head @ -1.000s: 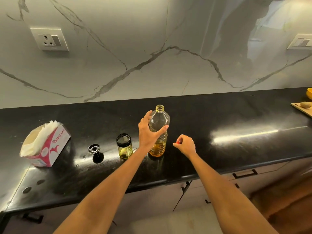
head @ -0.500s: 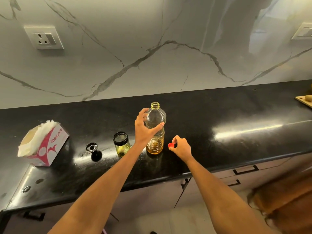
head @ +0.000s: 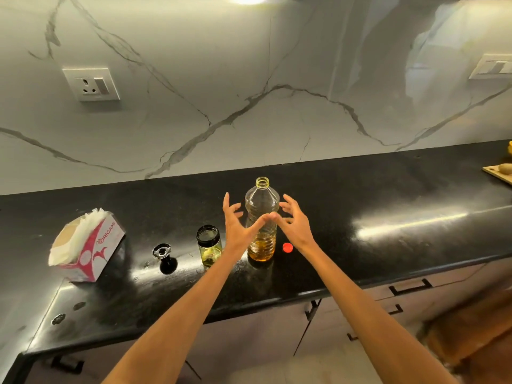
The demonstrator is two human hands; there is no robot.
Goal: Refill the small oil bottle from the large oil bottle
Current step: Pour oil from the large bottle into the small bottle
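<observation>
- both hands, left hand (head: 235, 225) and right hand (head: 295, 227), spread, seemingly off the big bottle (head: 261, 217).
- uncapped, it could tip if bumped.
- small bottle (head: 209, 243) close: overshoot spills oil.

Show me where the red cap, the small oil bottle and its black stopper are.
red cap (head: 288, 247), head view, its top face
small oil bottle (head: 209, 245), head view, its glass side
black stopper (head: 164, 256), head view, its neck

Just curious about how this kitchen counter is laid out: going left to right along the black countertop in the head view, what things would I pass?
Tissue box → black pourer stopper → small oil bottle → large oil bottle → red cap → wooden cutting board at the far right edge.
</observation>
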